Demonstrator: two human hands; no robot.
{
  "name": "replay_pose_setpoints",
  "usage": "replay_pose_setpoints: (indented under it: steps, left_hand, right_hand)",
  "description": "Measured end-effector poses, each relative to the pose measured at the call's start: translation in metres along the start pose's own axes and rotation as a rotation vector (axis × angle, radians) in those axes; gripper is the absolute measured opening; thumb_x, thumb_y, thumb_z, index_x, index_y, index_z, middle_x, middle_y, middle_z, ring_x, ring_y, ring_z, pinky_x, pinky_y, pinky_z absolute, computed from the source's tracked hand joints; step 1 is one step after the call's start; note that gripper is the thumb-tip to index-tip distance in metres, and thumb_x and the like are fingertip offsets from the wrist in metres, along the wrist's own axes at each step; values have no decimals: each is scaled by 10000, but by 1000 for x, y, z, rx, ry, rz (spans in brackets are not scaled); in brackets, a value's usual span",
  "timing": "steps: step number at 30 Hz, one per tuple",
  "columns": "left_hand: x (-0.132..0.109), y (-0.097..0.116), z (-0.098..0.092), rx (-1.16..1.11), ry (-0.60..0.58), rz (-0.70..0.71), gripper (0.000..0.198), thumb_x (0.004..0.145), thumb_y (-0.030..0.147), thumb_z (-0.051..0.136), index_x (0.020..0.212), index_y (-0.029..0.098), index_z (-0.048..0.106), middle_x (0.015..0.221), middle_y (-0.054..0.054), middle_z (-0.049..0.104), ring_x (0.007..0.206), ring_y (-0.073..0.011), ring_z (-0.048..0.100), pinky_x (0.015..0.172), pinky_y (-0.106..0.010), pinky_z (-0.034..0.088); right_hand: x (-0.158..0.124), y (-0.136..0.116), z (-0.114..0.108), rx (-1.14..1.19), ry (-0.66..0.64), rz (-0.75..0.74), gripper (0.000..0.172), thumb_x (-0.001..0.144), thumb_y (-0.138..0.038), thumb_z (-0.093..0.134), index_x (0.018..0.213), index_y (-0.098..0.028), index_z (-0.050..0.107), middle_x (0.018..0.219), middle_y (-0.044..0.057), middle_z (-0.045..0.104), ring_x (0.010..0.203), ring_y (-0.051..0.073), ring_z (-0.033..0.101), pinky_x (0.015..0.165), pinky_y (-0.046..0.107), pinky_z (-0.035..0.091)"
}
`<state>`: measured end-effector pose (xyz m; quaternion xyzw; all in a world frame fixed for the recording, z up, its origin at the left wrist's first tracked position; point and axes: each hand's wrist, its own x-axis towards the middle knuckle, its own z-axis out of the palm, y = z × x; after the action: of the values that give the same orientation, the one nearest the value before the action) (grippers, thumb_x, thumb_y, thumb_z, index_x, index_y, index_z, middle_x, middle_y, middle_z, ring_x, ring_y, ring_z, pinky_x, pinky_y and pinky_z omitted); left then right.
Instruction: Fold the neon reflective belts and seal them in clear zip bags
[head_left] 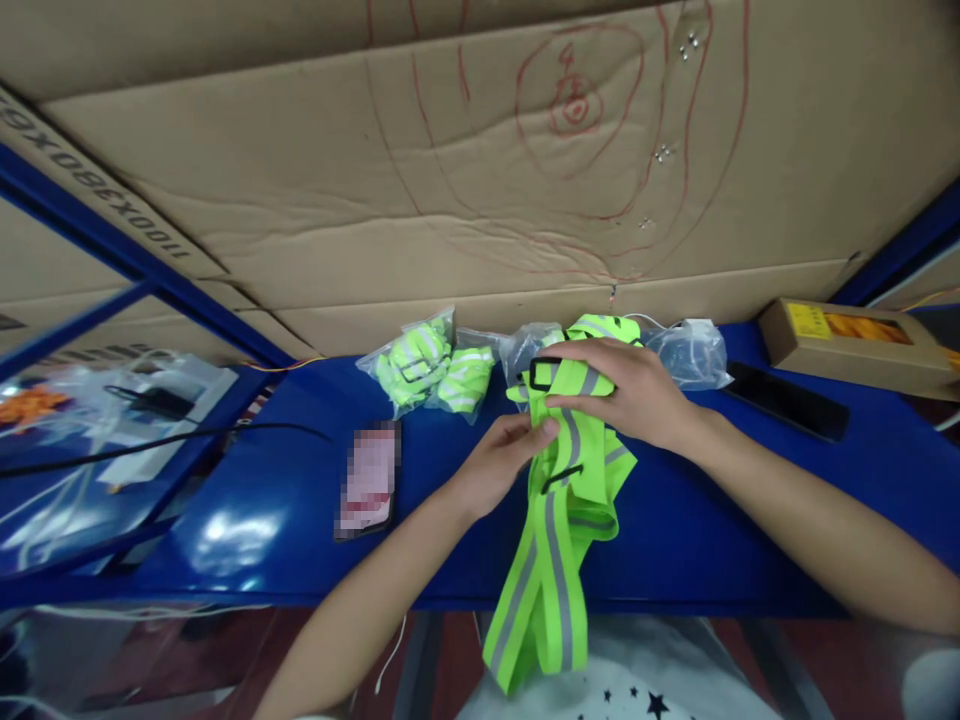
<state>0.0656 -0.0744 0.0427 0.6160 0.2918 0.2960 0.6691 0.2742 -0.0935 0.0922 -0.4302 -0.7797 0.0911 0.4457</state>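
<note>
Both my hands grip a neon-green reflective strap (559, 560) with a grey stripe down its middle. My left hand (499, 460) pinches it from the left side, thumb on top. My right hand (626, 385) holds the upper part, with fingers near a black buckle (545, 373). A second black fitting (562, 479) crosses the strap lower down. Long loops of the strap hang over the table's front edge. Just behind my right hand lies more green strap material (604, 327), partly hidden by that hand.
Bagged green straps (420, 365) lie at the back of the blue table (247, 520). A phone (367, 480) is on the left, and a dark phone (787, 400) on the right. A clear plastic bag (686, 355) and cardboard box (847, 345) stand at back right, before a cardboard wall (300, 180).
</note>
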Motion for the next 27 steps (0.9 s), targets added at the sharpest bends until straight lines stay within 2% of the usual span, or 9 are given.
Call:
replay_pose_setpoints:
  steps: [2, 4, 8, 11, 17, 22, 24, 27]
  left_hand:
    - [1, -1, 0, 44, 20, 10, 582, 808, 626, 789, 592, 164, 510, 590, 45, 354, 582, -91, 307, 580, -259, 270]
    - [1, 0, 0, 79, 36, 27, 588, 812, 598, 796, 581, 167, 470, 594, 52, 316, 592, -89, 263, 583, -264, 231]
    - [2, 4, -3, 103, 37, 24, 532, 820, 582, 785, 625, 163, 523, 599, 52, 364, 593, -89, 289, 579, -256, 225]
    - [4, 6, -5, 75, 19, -16, 472, 787, 548, 817, 656, 151, 598, 597, 46, 453, 582, -92, 367, 584, -243, 283]
    - [6, -2, -4, -20, 5, -93, 361, 735, 459, 859, 819, 127, 742, 742, -21, 678, 663, -142, 568, 672, -266, 439]
    - [7, 0, -10, 1, -23, -74, 392, 714, 474, 885, 765, 115, 737, 737, -23, 679, 679, -145, 568, 676, -260, 430]
    - [8, 3, -14, 15, -47, -75, 416, 712, 497, 883, 796, 112, 752, 764, -31, 693, 700, -155, 582, 699, -269, 444]
    - [11, 6, -19, 47, -44, -72, 454, 769, 559, 826, 812, 114, 743, 756, -22, 676, 690, -146, 562, 680, -263, 426]
  right_hand:
    - [1, 1, 3, 51, -26, 42, 423, 852, -476, 825, 1234, -315, 738, 1196, 26, 789, 1083, 275, 753, 982, 390, 579]
    - [2, 3, 5, 127, -23, 131, 394, 853, -434, 820, 1215, -300, 740, 1185, 24, 785, 1079, 262, 748, 971, 385, 579]
    - [3, 11, 10, 322, -40, 346, 365, 830, -439, 823, 1144, -263, 760, 1191, 36, 772, 1148, 269, 717, 1022, 415, 551]
    - [2, 17, 12, 388, -77, 434, 388, 841, -458, 812, 1168, -261, 749, 1224, 40, 758, 1191, 267, 697, 1061, 426, 524]
    - [1, 14, 10, 296, -157, 312, 392, 863, -370, 789, 1230, -263, 701, 1288, 51, 730, 1246, 266, 666, 1107, 449, 487]
    - [0, 15, 9, 372, -190, 352, 451, 864, -420, 796, 1272, -258, 690, 1321, 54, 718, 1270, 261, 655, 1113, 431, 488]
    - [-1, 17, 10, 374, -163, 365, 441, 872, -428, 787, 1268, -255, 695, 1323, 57, 721, 1269, 267, 658, 1105, 428, 495]
    - [-2, 18, 12, 269, -97, 301, 405, 900, -412, 754, 1266, -248, 698, 1315, 64, 730, 1259, 284, 663, 1097, 437, 501]
